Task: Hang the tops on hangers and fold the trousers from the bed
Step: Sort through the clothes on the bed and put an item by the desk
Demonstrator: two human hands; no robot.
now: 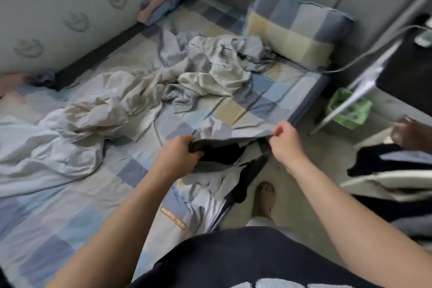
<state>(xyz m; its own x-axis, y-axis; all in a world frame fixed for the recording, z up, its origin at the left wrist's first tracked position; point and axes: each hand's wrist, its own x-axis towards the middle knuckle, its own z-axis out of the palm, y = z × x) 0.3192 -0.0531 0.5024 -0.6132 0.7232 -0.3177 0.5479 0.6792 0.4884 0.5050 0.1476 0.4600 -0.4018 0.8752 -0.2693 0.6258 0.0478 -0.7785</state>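
Head view, the only view. The person is standing at the near edge of the bed [70, 229], both arms reaching forward over it.

The left hand [177, 154] is gripping one end of a grey-and-black garment [229, 151], with its fingers curled tightly into the cloth. The right hand [286, 140], at about two o'clock from the left, is pinching the opposite end between thumb and curled fingers. The garment is being held stretched between them, and the rest is hanging over the mattress edge toward six o'clock.

Judgement: the hands are holding the top edge apart to open the piece out and identify it. Whether it is a top or trousers cannot be told.

- **Twelve o'clock from the hands:** a heap of pale grey and cream clothes [210, 65] is lying on the checked sheet, seemingly awaiting sorting.
- **One o'clock:** a checked pillow [292, 28] is leaning against the wall.
- **Nine o'clock:** a crumpled pale cover [46, 142] is lying across the bed.
- **Three o'clock:** dark clothing [374, 159] is lying draped off the bed, over pale furniture that cannot be identified
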